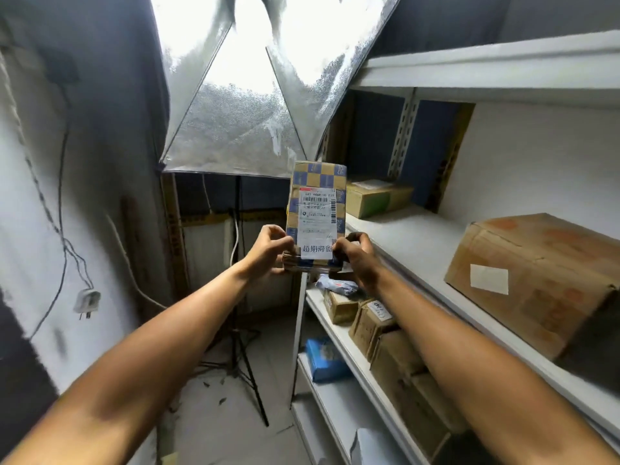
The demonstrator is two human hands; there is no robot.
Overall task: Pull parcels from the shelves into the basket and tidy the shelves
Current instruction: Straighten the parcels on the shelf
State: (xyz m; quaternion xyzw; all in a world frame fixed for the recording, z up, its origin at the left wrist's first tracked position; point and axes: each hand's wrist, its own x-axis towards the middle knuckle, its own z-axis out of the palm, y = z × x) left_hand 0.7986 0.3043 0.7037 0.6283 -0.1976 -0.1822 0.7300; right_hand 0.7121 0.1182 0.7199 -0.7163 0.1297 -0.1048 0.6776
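A small parcel (317,196) with a blue and tan checked wrap and white shipping labels stands upright in front of me, just left of the shelf unit (412,236). My left hand (268,250) pinches its lower left corner and my right hand (357,255) grips its lower right corner. Both arms are stretched forward. No basket is in view.
On the middle shelf sit a large brown carton (536,280) and a tan and green box (375,196). Lower shelves hold several brown boxes (399,357), a grey bag (335,285) and a blue packet (323,360). A light stand (243,347) with a silver softbox (241,105) is ahead. A loose plug (86,302) hangs at left.
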